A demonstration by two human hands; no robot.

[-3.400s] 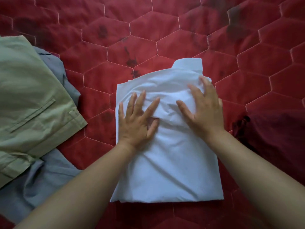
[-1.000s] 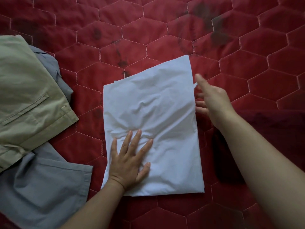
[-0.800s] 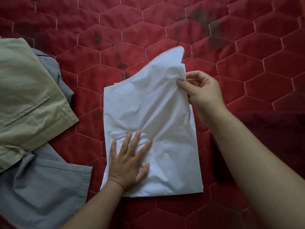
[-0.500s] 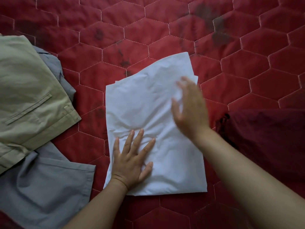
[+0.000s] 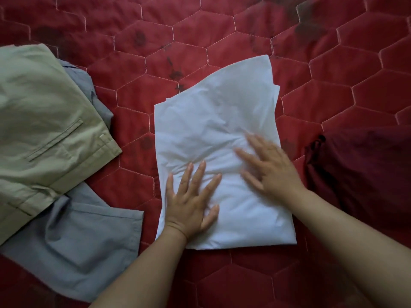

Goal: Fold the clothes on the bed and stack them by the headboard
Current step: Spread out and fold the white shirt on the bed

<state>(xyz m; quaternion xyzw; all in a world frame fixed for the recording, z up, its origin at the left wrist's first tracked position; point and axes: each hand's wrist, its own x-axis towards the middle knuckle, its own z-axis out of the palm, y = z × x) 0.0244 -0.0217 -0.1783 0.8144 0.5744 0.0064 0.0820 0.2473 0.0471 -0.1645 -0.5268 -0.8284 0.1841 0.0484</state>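
Observation:
A folded white shirt [image 5: 220, 121] lies flat in the middle of the red quilted bed [image 5: 200, 36]. My left hand [image 5: 191, 203] presses on its near left part, palm down with fingers spread. My right hand [image 5: 270, 167] lies flat on the shirt's right half, fingers straight and blurred by motion. Neither hand holds any cloth. The shirt's far right corner shows a few loose layers at its edge.
Olive-green trousers [image 5: 42, 130] lie at the left on top of a grey garment [image 5: 73, 245]. A dark maroon garment [image 5: 364, 174] lies at the right, close to my right forearm. No headboard is in view.
My right hand pinched and lifted the shirt's far right corner, let it down, then slid flat toward me over the shirt's right half. My left hand stayed pressed in place.

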